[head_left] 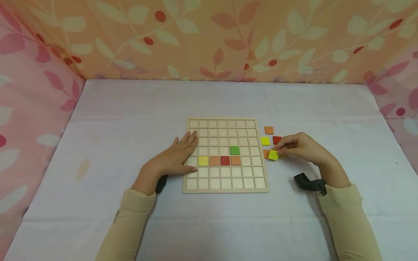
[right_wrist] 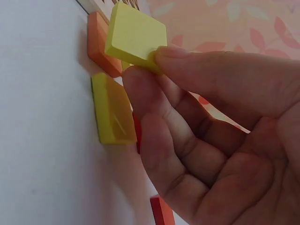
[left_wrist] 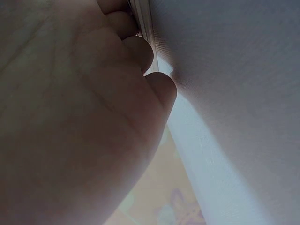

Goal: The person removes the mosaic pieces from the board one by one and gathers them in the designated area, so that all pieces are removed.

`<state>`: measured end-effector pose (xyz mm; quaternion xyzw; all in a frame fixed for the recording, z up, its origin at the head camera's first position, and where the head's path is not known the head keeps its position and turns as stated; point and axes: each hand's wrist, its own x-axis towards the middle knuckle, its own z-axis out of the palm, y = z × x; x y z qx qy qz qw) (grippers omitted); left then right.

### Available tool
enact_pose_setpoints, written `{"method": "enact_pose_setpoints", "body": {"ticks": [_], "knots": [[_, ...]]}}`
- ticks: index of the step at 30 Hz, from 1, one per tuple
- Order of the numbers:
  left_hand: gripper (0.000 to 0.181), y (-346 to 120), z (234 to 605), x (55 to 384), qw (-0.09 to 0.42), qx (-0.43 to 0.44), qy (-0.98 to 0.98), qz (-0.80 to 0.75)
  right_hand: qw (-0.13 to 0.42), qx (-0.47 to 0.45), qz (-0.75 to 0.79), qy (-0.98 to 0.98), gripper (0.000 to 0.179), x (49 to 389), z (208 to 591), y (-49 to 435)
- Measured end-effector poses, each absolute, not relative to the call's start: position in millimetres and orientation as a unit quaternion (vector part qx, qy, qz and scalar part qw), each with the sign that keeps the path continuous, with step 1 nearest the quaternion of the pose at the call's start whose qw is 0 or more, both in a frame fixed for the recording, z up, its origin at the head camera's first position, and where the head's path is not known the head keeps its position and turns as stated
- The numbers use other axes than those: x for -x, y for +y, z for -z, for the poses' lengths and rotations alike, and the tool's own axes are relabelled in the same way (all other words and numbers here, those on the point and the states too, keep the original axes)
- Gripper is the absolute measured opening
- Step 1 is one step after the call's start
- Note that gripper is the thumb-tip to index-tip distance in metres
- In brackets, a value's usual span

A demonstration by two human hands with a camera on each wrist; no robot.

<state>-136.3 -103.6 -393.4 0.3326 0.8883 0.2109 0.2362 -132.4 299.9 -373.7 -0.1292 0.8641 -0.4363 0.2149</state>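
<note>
My left hand (head_left: 173, 157) rests flat with spread fingers across the left edge of a wooden grid board (head_left: 225, 190). To the board's right, my right hand (head_left: 303, 146) pinches a yellow square tile (right_wrist: 140, 35) between thumb and fingers, tilted above the loose tiles. One row of the board holds a yellow tile (head_left: 203, 161), an orange tile (head_left: 214, 161), a red tile (head_left: 225, 161) and a second orange tile (head_left: 236, 160). Directly above that last one sits a green tile (head_left: 234, 150). The right wrist view shows another yellow tile (right_wrist: 112, 112) lying beneath my fingers.
Beside the board's right edge lie a loose orange tile (head_left: 269, 130), a yellow one (head_left: 265, 141) and a red one (head_left: 277, 140). A white cloth (head_left: 130, 105) covers the table. Floral curtains (head_left: 209, 40) stand at the back and sides. Each wrist wears a black device (head_left: 310, 184).
</note>
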Motion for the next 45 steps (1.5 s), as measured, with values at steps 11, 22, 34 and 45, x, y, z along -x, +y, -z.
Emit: {"method": "enact_pose_setpoints", "body": {"ticks": [11,22,34,45], "knots": [[0.094,-104,393,136,0.239,-0.334,0.887,-0.209,0.196,0.119,0.432,0.873,0.013,132,371,319],[0.094,-104,395,136,0.241,-0.332,0.888,-0.210,0.196,0.099,0.401,0.890,0.013,132,372,341],[0.094,-104,394,137,0.240,-0.333,0.888,-0.209,0.195,0.080,0.377,0.902,0.014,133,375,354],[0.094,-104,395,138,0.241,-0.333,0.887,-0.210,0.195,0.077,0.355,0.911,0.014,133,371,350]]}}
